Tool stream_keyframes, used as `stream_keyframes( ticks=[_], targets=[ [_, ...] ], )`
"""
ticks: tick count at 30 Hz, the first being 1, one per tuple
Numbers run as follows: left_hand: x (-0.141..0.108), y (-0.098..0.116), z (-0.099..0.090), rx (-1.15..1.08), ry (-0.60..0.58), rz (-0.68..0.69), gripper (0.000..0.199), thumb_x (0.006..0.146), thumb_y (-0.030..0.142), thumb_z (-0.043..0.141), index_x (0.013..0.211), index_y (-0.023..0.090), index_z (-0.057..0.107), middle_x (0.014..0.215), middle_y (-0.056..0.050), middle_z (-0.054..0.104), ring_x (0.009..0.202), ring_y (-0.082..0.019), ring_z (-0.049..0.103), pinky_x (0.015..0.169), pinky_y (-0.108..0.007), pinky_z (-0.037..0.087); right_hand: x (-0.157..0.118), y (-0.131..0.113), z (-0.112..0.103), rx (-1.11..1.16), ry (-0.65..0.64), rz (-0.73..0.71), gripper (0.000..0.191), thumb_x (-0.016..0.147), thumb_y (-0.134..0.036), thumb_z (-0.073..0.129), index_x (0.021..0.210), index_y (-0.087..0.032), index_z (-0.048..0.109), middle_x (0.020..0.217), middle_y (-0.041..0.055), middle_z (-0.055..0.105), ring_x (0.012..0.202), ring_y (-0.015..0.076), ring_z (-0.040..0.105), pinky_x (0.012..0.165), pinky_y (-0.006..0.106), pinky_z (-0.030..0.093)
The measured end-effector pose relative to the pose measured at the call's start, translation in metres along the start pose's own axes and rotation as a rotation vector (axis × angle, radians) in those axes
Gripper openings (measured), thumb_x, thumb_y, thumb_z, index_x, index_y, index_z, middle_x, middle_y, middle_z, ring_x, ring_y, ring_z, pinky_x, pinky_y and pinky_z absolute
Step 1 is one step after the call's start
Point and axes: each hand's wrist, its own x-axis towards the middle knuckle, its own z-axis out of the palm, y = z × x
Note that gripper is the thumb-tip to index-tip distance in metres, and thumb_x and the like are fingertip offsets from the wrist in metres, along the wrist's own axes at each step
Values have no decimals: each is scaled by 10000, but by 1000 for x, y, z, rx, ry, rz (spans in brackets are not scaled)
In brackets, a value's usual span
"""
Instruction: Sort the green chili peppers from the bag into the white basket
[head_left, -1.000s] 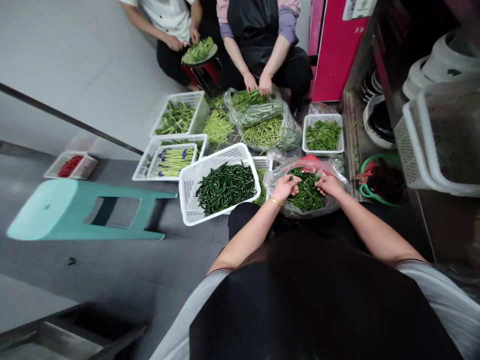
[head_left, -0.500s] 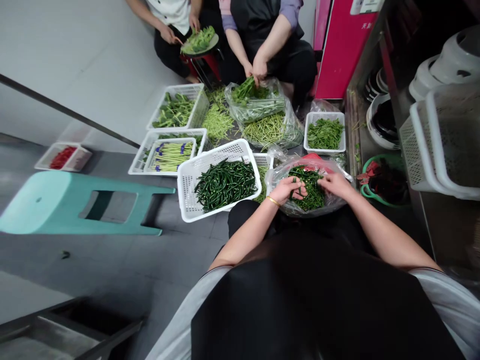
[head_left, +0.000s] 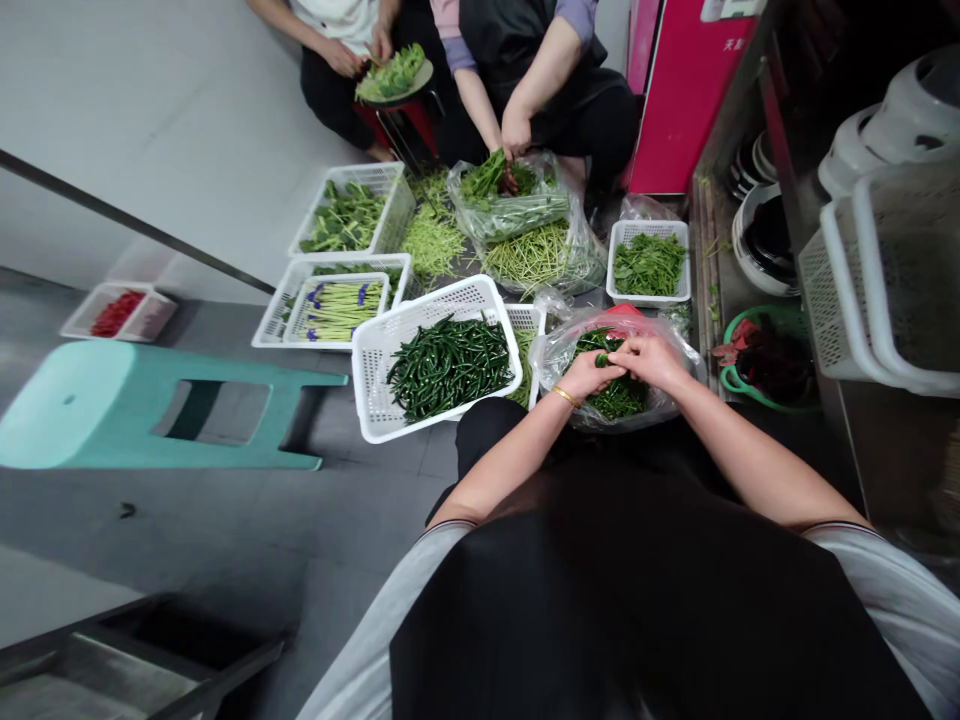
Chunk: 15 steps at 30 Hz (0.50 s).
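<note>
Over an open clear plastic bag (head_left: 671,405) in front of my lap, both hands meet fingertip to fingertip. My left hand (head_left: 586,376), with a gold bangle at the wrist, is closed around green chilies (head_left: 601,360), partly hidden by the fingers. My right hand (head_left: 649,361) pinches at their end, and its fingertips cover what exactly it grips. More thin green chilies (head_left: 621,400) fill the bag beneath. To the left, a tilted white basket (head_left: 373,395) holds a pile of dark green chilies (head_left: 450,368).
Two people sit opposite, one with hands (head_left: 516,130) in a bag of greens. White baskets of vegetables (head_left: 649,265) stand around. A turquoise stool (head_left: 142,400) lies on its side at left. At right are a green basin (head_left: 731,380) and a shelf with white baskets (head_left: 874,300).
My right hand has moved left to meet my left hand, its fingers now at the chilies. The left hand has shifted slightly. The person opposite has lowered their hands into the greens.
</note>
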Motion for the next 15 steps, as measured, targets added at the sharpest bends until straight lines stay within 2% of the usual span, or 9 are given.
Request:
stream_keyframes(
  ticks=[3, 5, 7, 9, 12, 15],
  targets=[
    [0, 0, 6, -83, -30, -31, 331, 729, 269, 819, 731, 163, 506, 451, 101, 413, 351, -17, 328, 377, -164, 174, -11, -6, 7, 257, -22, 47, 483, 754, -662, 649, 753, -179, 639, 544, -10, 569, 460, 102, 473, 442, 215, 349],
    [-3, 0, 3, -193, -56, -55, 319, 751, 311, 802, 745, 149, 527, 475, 98, 403, 357, -6, 299, 378, -159, 146, -20, -4, 14, 405, -13, 122, 555, 744, -721, 625, 830, -174, 644, 612, 7, 608, 441, 91, 465, 399, 206, 344],
    [-6, -2, 0, -286, -64, -66, 312, 756, 335, 793, 771, 130, 558, 499, 93, 406, 367, -3, 298, 379, -153, 136, -30, 0, 23, 474, -78, 205, 608, 723, -755, 627, 857, -163, 652, 679, 36, 644, 444, 91, 484, 369, 204, 342],
    [-7, -5, -2, -309, -24, -63, 321, 741, 335, 803, 761, 126, 560, 502, 87, 415, 373, -7, 321, 376, -151, 142, -39, 1, 33, 460, -172, 233, 597, 720, -750, 640, 805, -159, 643, 667, 41, 643, 445, 96, 496, 367, 207, 348],
    [-9, -10, 0, -238, 68, -46, 347, 736, 360, 806, 722, 138, 540, 486, 74, 449, 370, -19, 358, 365, -163, 152, -46, -3, 44, 350, -141, 140, 512, 786, -684, 592, 688, -182, 562, 554, -3, 561, 436, 99, 465, 415, 217, 358],
    [-15, -13, 0, -149, 120, -5, 361, 807, 453, 724, 724, 144, 557, 467, 65, 480, 337, -20, 318, 354, -178, 147, -53, -9, 46, 131, -105, -63, 407, 845, -520, 519, 600, -208, 431, 508, -35, 462, 485, 101, 431, 504, 226, 347]
  ],
)
